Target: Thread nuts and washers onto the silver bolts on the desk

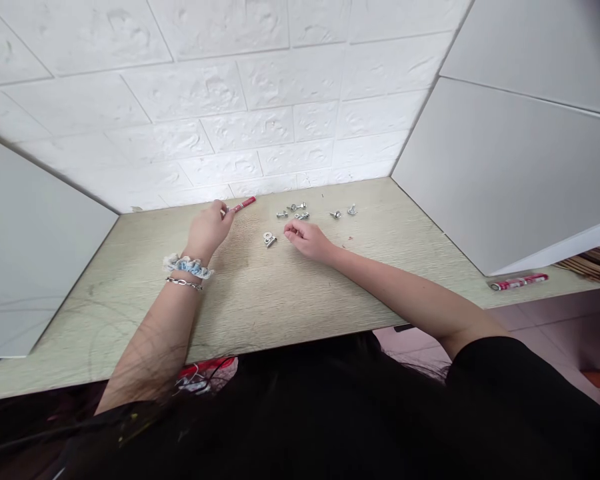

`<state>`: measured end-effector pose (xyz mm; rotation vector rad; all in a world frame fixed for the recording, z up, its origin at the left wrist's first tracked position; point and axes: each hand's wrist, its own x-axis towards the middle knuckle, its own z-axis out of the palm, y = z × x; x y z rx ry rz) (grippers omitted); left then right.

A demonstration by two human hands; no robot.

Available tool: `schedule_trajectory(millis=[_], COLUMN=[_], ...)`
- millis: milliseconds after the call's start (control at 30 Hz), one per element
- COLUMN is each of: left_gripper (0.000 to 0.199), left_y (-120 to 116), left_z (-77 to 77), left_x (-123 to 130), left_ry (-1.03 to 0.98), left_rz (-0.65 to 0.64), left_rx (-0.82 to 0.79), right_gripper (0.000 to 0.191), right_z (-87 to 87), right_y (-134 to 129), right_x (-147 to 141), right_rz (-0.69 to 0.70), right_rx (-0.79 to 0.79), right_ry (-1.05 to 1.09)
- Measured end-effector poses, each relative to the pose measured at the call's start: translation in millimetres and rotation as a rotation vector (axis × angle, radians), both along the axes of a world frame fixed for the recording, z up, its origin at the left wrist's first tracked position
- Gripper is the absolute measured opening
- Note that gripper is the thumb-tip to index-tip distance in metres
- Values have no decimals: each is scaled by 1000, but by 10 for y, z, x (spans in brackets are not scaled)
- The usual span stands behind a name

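Near the back wall, my left hand [213, 227] is closed on the near end of a slim red marker [245, 204], which points away to the right. My right hand [306, 239] rests on the tabletop with its fingers curled together; anything between the fingertips is hidden. Just left of those fingertips lie a washer [268, 236] and a bolt [271, 243]. Beyond the right hand is a loose group of bolts with nuts [297, 207] and more small metal hardware [303, 216]. Farther right, two more bolts, one lying [335, 215] and one upright on its head [352, 209], stand apart.
The pale wooden tabletop [260, 300] ends at a white brick-pattern wall [275, 87]. Grey-white panels close in the left [35, 247] and right [520, 153] sides. A red-and-white tube [520, 282] lies by the right edge, close to a woven basket [595, 263].
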<state>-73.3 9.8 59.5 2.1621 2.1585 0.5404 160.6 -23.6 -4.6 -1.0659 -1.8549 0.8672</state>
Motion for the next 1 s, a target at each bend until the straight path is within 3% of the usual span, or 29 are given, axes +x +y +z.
schedule_trajectory(millis=[267, 500, 600, 800, 1000], left_gripper=[21, 12, 10, 27, 41], left_y=[209, 211, 209, 287, 325], left_z=[-244, -249, -221, -232, -230], left_x=[-177, -211, -255, -510, -745], left_ry=[-4, 69, 88, 92, 31], left_rz=[3, 13, 85, 270, 422], left_rx=[-20, -21, 14, 104, -12], right_gripper=[21, 27, 28, 29, 38], right_z=[-16, -16, -20, -27, -38], right_y=[2, -5, -8, 4, 29], right_x=[-3, 2, 6, 3, 3], right_rz=[-14, -26, -16, -7, -8], right_rx=[-36, -32, -36, -42, -29], right_ry=[8, 22, 18, 12, 0])
